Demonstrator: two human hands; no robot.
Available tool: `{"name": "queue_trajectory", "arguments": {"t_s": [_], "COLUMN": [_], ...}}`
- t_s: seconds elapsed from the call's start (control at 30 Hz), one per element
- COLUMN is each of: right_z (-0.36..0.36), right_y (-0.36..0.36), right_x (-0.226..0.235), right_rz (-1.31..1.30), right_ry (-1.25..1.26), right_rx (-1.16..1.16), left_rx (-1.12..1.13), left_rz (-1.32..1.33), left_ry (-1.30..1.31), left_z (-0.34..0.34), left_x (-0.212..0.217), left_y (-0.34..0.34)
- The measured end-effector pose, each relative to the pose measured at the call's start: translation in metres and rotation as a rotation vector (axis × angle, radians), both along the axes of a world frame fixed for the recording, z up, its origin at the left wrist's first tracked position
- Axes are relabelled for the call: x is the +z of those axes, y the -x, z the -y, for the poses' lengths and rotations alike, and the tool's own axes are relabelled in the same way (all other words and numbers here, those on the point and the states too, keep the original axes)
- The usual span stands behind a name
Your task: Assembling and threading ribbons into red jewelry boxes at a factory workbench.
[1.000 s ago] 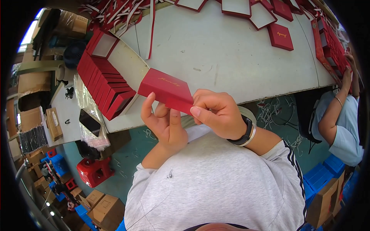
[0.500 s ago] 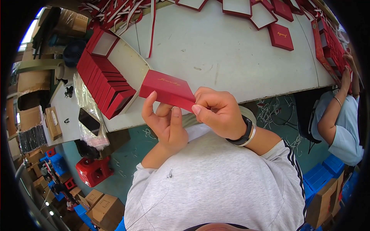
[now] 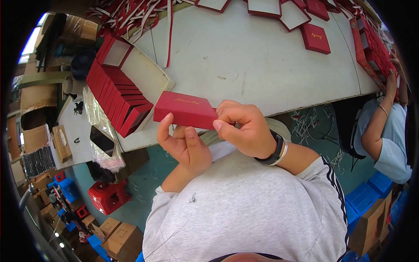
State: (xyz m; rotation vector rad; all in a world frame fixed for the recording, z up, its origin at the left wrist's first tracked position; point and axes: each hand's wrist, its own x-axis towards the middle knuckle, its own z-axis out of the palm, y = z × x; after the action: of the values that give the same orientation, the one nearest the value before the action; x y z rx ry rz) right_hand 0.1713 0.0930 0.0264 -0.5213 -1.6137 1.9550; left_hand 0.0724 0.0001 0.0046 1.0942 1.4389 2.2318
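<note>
At the near edge of the white table [image 3: 253, 74], left of centre, the red gift box [image 3: 185, 105] is held up in both hands. Change over the last second: its lettered top has swung closer to square with me, and its far-left corner has dropped. I read that as reorientation only; same box, neither hand off it.

Right hand [image 3: 245, 130]: thumb and index closed in a pinch on the near right corner. Left hand [image 3: 188, 150]: half open, fingers curled and spread, one tip against the near face; grip or prop, I can't tell.

Box is flat, square-edged, matte, looks like paper-covered board, gold lettering on top. Lid only or full box: can't tell.

Left: slim red boxes [image 3: 107, 83] in a row along a shallow cream tray [image 3: 144, 70]. Far left: tangled heap of flat red-and-white ribbons [image 3: 131, 13]. Far right: white-lined open box half [image 3: 294, 15].
</note>
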Motion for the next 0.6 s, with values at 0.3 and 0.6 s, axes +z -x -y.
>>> {"name": "queue_trajectory", "arguments": {"t_s": [0.3,0.6], "right_z": [-0.0018,-0.0038], "right_y": [-0.0009,-0.0035], "right_x": [0.0030,-0.0021], "right_rz": [0.012,-0.104], "right_ry": [0.033,0.271], "right_rx": [0.113,0.231], "left_rx": [0.030,0.092], "left_rz": [0.016,-0.085], "left_ry": [-0.031,-0.025], "left_z": [-0.0004,0.0011], "left_x": [-0.0014,-0.0061], "left_y": [0.0026,0.0007]}}
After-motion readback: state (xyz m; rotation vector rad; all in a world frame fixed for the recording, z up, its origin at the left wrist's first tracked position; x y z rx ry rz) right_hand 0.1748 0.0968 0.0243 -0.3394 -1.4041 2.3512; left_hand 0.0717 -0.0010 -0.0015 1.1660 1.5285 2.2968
